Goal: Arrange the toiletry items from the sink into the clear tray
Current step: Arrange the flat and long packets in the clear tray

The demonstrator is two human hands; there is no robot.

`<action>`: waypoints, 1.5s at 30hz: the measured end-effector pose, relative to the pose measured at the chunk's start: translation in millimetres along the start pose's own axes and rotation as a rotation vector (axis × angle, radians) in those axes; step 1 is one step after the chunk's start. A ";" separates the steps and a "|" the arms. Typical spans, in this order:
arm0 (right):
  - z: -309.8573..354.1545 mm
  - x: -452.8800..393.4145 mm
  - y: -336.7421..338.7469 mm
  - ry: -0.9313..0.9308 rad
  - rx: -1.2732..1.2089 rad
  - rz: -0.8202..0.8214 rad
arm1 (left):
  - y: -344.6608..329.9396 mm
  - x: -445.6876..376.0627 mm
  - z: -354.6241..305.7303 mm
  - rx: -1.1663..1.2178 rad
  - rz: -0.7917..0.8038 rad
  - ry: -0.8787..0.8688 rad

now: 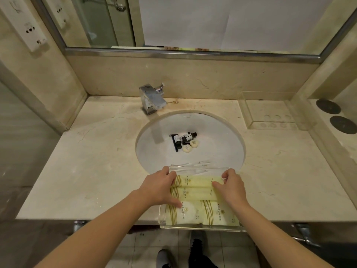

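Note:
A clear tray sits at the counter's front edge, partly over the sink rim, and holds several pale yellow toiletry packets laid flat. My left hand rests fingers-down on the packets' left ends. My right hand presses on their right ends at the tray's far corner. In the white sink lie small dark bottles, a black razor and two pale round soaps, grouped near the drain.
A chrome faucet stands behind the sink. A second clear tray sits on the counter at the back right, with two dark round coasters beside it. A mirror and marble walls enclose the counter.

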State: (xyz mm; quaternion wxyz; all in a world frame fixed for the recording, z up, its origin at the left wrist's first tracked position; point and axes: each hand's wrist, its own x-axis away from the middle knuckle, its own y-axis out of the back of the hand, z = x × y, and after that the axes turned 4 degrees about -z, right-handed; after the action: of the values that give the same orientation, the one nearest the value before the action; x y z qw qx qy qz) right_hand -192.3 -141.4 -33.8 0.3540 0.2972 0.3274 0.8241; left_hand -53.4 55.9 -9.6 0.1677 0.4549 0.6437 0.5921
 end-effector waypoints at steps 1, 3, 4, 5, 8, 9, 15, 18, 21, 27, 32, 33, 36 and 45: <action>-0.7 -0.1 -0.6 0.014 0.005 0.005 | 0.0 0.7 0.5 0.001 0.007 -0.008; -0.6 1.4 -0.5 0.037 0.030 0.016 | 0.2 2.7 2.0 -0.006 0.027 -0.031; 0.0 3.6 0.2 0.043 0.049 0.012 | 0.4 3.5 2.6 -0.009 0.035 -0.040; 1.4 6.6 1.2 0.052 0.079 -0.004 | 0.2 3.8 3.5 -0.009 0.039 -0.045; 8.2 16.8 5.0 0.186 0.171 -0.020 | -0.7 3.1 5.3 0.003 0.049 -0.050; 10.5 19.4 5.8 0.260 0.186 0.058 | -0.9 2.7 5.9 0.009 0.053 -0.051; 21.9 35.4 1.3 0.505 0.395 0.543 | -2.4 2.1 9.7 0.012 0.049 -0.064; 23.2 39.5 -2.4 0.547 0.471 0.589 | -3.2 3.3 10.5 0.012 0.045 -0.078; 25.4 40.5 -3.2 0.586 0.546 0.620 | -4.7 4.1 10.9 0.004 0.039 -0.082; 28.9 41.0 -8.5 0.730 0.692 0.627 | -7.1 2.8 11.8 -0.013 0.040 -0.093; 32.4 39.5 -9.3 0.748 0.596 0.634 | -6.5 1.8 13.1 -0.017 0.051 -0.100; 33.2 40.9 -9.5 0.763 0.588 0.643 | -6.6 1.6 13.4 -0.021 0.051 -0.104; 34.1 46.0 -8.8 0.844 0.554 0.662 | -7.1 1.6 14.3 -0.023 0.054 -0.115; 18.0 46.4 -9.4 1.091 0.476 0.447 | -6.5 0.2 15.6 -0.001 0.049 -0.128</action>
State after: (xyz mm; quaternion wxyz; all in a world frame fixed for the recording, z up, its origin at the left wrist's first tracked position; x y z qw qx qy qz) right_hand -202.3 -94.3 -17.9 -0.1201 -0.0336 0.5648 0.8157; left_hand -44.3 66.3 -19.3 0.1945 0.5075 0.6199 0.5660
